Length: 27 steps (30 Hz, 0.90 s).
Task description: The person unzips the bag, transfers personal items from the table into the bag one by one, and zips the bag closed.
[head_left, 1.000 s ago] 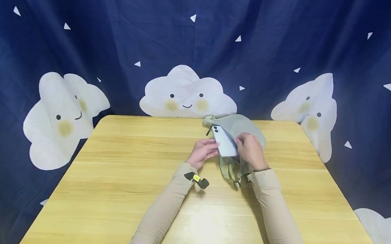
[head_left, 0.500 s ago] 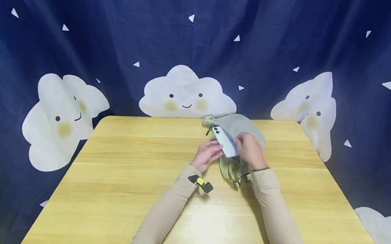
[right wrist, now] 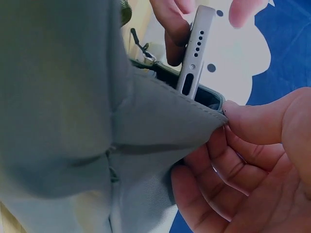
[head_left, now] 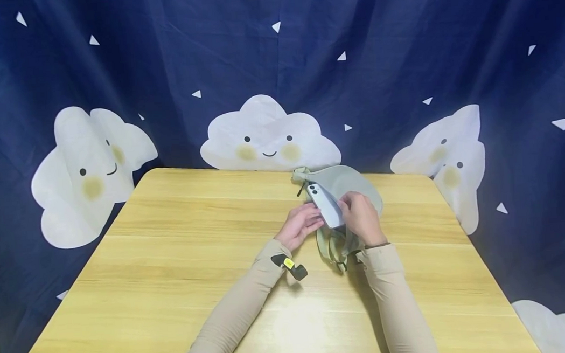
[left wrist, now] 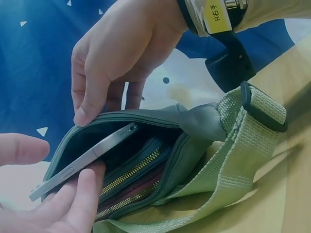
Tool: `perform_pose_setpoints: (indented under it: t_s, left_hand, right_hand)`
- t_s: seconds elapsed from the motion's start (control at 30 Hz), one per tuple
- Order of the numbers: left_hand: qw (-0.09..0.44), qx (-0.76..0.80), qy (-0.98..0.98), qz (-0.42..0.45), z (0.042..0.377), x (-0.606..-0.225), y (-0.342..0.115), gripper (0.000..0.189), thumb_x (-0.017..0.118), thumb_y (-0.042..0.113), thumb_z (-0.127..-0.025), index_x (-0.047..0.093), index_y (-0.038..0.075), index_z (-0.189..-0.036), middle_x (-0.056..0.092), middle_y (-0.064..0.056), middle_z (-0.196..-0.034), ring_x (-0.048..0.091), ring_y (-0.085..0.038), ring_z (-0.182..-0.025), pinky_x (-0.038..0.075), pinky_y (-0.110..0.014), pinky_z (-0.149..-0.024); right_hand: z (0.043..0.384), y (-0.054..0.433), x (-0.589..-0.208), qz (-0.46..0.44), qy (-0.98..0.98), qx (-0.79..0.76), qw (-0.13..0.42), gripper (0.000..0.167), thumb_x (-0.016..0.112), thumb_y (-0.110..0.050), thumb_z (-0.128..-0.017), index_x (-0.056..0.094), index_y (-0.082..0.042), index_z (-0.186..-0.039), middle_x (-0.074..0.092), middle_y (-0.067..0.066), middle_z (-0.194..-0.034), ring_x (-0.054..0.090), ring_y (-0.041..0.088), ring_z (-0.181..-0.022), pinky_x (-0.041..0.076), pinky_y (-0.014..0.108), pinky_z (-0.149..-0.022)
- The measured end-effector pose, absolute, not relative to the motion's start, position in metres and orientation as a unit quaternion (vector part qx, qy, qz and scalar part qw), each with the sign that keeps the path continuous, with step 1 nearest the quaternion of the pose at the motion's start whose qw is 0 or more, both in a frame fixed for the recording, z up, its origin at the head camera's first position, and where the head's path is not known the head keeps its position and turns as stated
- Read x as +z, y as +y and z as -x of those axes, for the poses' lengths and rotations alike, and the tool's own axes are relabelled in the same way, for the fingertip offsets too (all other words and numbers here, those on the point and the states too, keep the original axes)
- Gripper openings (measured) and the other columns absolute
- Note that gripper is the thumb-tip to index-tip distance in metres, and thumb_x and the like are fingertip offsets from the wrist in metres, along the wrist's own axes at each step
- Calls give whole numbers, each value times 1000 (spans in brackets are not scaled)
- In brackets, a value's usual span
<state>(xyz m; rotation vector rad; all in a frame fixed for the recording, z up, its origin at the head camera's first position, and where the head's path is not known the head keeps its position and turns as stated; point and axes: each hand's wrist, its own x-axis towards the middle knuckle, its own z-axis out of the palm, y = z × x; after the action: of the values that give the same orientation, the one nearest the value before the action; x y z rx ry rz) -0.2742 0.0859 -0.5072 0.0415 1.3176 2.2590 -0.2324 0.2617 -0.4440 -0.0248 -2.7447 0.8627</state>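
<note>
Left hand (head_left: 299,225) at the left of the sling bag (head_left: 358,181), fingers nearly straight beneath the smartphone (head_left: 326,206), thumb lifted clear of it, so it's propping rather than clenching! Right hand (head_left: 363,218), over at the bag's right, pinches the fabric rim (left wrist: 114,114) between thumb and fingers, and the mouth gapes. The smartphone slants in that mouth, port end within the bag, camera end poking past the rim: halfway house, I'd say. The opening-up looks done; the smartphone is neither fully in nor fully out, and settling that seems what's left. Inside the bag, two gold-toothed zippers (left wrist: 127,175); off its near side, a woven strap (left wrist: 243,158); below it, the surface (head_left: 173,291); behind it, a cloud-print curtain (head_left: 226,45).
</note>
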Motion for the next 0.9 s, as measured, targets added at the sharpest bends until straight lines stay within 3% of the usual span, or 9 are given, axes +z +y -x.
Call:
perform_pose_setpoints:
  t_s: [0.1, 0.37, 0.9]
  left_hand:
    - [261, 836, 482, -17, 273, -506, 84, 41, 55, 7, -102, 52, -7, -140, 69, -16, -125, 68, -15, -97, 57, -36, -106]
    - [271, 842, 467, -13, 275, -501, 81, 43, 52, 11, -102, 50, -8, -141, 51, -33, -148, 66, -31, -122, 50, -44, -116]
    - [292, 856, 426, -13, 272, -495, 80, 44, 49, 9, -102, 47, -9, -142, 44, -38, -152, 56, -43, -137, 48, -44, -117]
  right_hand:
    - [232, 261, -443, 10, -945, 300, 131, 17, 63, -13, -99, 73, 1, -97, 74, 21, -94, 70, 36, -85, 57, 52, -76]
    - [232, 261, -443, 11, -944, 301, 132, 17, 63, -13, -99, 73, 1, -98, 74, 21, -94, 70, 37, -86, 57, 53, -77]
    - [230, 260, -441, 9, -945, 299, 133, 18, 63, -13, -99, 73, 2, -97, 75, 21, -94, 70, 37, -88, 56, 53, -80]
